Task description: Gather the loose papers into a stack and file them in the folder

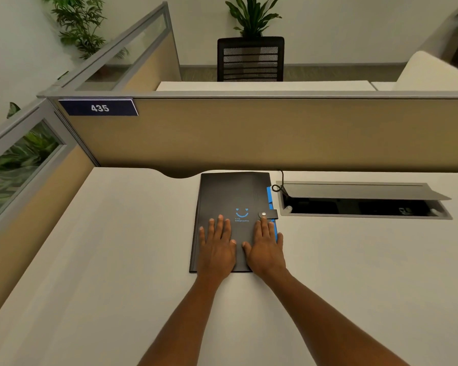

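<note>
Far left: glazed partition (24, 154) with foliage behind, then a navy number plate (99, 108) reading 435 on the tan divider. Pale desk (103, 260) below, bare of loose papers anywhere in view.

At centre: black folder (230, 202), closed, lying flat near the back edge of the desk, a blue smile printed on its cover. Left hand (217, 247) flat on the lower cover, fingers straight and slightly spread, pressing, gripping nothing. Just beside it, right hand (266, 248) also flat, fingers straight and close together, one fingertip touching the snap tab (269, 214) at the folder's right edge. Thin blue strip (269, 198) peeking out along that edge, probably contents or an inner pocket; cannot tell which.

Further right: open cable hatch (365, 200) sunk in the desk, a black cord looping in.

Likely the closing step: papers apparently filed already, cover being pressed shut. Next move calls for firm pressure on the snap to fasten it.
</note>
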Demonstrator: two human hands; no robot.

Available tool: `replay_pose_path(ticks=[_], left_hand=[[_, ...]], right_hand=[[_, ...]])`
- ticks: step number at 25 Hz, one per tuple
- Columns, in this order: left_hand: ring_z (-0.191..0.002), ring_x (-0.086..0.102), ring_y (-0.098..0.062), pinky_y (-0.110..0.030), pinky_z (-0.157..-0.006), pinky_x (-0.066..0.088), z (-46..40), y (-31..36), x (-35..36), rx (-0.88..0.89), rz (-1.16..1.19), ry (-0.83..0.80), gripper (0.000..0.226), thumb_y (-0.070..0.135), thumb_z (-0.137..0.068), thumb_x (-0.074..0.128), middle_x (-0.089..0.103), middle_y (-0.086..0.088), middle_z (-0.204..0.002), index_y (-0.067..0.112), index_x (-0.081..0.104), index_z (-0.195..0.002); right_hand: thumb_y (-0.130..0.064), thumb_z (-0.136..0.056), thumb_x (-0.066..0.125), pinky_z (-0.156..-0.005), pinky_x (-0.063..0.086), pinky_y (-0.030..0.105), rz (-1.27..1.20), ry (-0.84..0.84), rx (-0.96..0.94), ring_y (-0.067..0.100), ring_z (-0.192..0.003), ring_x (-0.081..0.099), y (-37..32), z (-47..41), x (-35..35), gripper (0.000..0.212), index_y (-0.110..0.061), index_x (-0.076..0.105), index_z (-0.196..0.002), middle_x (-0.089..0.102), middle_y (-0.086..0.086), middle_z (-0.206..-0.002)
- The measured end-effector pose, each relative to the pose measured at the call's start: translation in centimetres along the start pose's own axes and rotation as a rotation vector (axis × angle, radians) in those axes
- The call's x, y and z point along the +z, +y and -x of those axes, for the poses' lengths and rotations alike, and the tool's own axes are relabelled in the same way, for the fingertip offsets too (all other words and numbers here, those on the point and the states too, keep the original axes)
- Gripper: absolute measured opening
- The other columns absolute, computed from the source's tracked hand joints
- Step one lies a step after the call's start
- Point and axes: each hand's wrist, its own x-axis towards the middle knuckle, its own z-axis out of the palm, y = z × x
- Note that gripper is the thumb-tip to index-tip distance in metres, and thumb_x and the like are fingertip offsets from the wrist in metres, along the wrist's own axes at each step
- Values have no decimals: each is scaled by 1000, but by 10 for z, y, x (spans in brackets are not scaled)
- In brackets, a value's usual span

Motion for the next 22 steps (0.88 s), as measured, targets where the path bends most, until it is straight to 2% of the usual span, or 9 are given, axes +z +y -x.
replay_pose_path(ticks=[5,17,22], left_hand=[[-152,-5,-29,-50,-122,-1,2,-1,8,5,-25,65,63,43,-100,10,-1,-5,-165,17,0,-156],[-152,-4,-28,-49,-123,1,3,0,13,-7,-42,88,66,43,-99,13,-1,-7,-165,13,0,-156],[-152,-6,-29,-44,-122,-4,1,10,-3,-25,-17,82,64,37,-101,16,-4,-10,-165,9,-2,-155]], right_hand=[[-53,-101,21,-123,-7,45,24,71,-30,23,-152,-15,8,5,16,73,-14,-9,-156,-13,6,-166],[-54,-101,19,-124,-5,45,54,108,-38,23,-152,-14,11,4,24,73,-15,-8,-156,-10,6,-166],[-53,-101,21,-125,-4,44,26,73,-28,24,-152,-13,5,8,9,73,-13,-10,-155,-11,7,-166]])
